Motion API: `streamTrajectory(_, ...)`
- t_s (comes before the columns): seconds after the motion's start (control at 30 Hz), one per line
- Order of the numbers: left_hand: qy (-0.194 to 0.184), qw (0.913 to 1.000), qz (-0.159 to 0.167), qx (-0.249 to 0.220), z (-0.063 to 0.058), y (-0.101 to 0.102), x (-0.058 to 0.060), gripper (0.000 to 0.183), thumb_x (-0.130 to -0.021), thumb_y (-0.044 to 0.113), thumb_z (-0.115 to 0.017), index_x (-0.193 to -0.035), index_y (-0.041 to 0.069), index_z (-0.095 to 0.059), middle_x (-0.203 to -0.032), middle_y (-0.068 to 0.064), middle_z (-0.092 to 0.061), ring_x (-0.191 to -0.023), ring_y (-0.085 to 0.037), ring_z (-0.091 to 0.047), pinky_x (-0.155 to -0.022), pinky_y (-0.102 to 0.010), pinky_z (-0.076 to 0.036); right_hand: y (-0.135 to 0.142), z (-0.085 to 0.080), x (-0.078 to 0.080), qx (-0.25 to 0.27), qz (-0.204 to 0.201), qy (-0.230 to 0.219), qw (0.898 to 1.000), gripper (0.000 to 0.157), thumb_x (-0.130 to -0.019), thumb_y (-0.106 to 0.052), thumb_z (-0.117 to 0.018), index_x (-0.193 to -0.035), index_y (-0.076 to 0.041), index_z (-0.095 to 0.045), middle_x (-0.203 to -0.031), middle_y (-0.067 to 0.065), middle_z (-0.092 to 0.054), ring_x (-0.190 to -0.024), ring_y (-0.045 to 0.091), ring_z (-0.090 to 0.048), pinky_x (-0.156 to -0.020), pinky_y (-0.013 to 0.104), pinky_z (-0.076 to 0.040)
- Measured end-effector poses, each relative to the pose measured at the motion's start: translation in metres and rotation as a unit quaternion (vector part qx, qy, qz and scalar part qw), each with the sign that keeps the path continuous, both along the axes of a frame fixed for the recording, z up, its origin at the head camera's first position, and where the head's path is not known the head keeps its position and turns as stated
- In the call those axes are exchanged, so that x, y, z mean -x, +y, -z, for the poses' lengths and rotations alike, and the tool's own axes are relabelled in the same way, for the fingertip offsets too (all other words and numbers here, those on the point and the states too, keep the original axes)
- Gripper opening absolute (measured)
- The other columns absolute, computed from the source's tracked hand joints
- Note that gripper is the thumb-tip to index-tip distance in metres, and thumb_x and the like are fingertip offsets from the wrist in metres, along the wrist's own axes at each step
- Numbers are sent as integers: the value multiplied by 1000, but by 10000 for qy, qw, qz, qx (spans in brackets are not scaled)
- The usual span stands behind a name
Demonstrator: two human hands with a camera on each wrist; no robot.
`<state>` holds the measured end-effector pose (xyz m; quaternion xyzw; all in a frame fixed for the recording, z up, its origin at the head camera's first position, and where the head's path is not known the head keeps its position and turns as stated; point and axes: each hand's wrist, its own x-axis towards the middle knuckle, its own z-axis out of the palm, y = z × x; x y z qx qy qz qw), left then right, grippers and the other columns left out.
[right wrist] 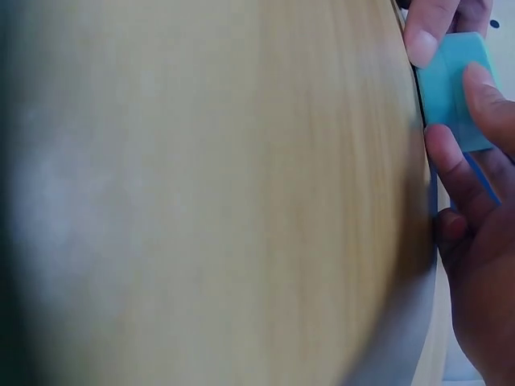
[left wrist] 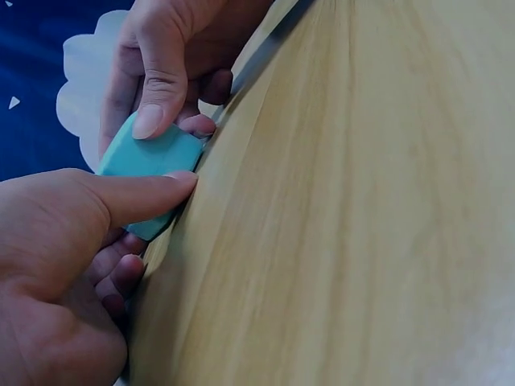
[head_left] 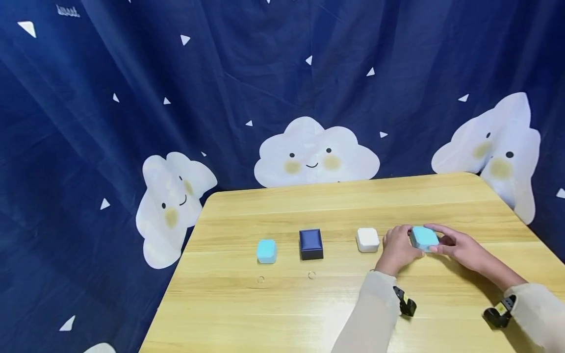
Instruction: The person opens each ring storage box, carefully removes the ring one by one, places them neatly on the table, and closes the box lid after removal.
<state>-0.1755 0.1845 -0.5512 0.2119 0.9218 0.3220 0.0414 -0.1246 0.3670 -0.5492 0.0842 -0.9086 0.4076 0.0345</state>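
Note:
Both hands hold a small light blue jewelry box (head_left: pixel 424 237) over the right part of the table. My left hand (head_left: pixel 396 251) grips its left side, thumb laid along the near face in the left wrist view. From the other side my right hand (head_left: pixel 461 249) pinches the box, with its thumb and fingertips on opposite faces. The lid looks closed in the head view. Just left of my left hand sits a white box (head_left: pixel 368 239). Farther left stand a navy box (head_left: pixel 311 244) and a second light blue box (head_left: pixel 267 251).
One thin ring (head_left: pixel 312 275) lies in front of the navy box, another small ring (head_left: pixel 261 279) in front of the left light blue box. All are on a wooden table (head_left: pixel 247 318). Behind it hangs a dark blue curtain (head_left: pixel 229 59) with clouds.

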Motion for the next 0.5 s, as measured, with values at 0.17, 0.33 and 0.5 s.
streamTrajectory(0.17,85,9999,-124,-25,4,3,1,66,-67,36,-86,-125,29,-56,-112,19,-57,-103,-2,-47,-89,-21,-34,1,-1,1,247,-162,53,9995,51,-92,-13,-62,-140,-4,-45,-89,8,-61,-76,9,-53,-61,25,-43)
streamTrajectory(0.33,193,9995,-257,-65,4,5,2,64,-66,36,-87,-122,29,-57,-109,18,-57,-101,-3,-47,-87,-21,-34,2,-3,3,457,-367,41,9983,51,-93,-10,-60,-141,-2,-43,-101,9,-59,-83,10,-53,-66,24,-44)
streamTrajectory(0.5,250,9992,-314,-40,4,6,0,65,-64,37,-88,-121,28,-58,-107,18,-58,-99,-3,-48,-85,-21,-34,7,0,5,471,-449,-94,9978,50,-95,-12,-57,-142,-2,-42,-107,-2,-57,-87,7,-52,-68,23,-44)
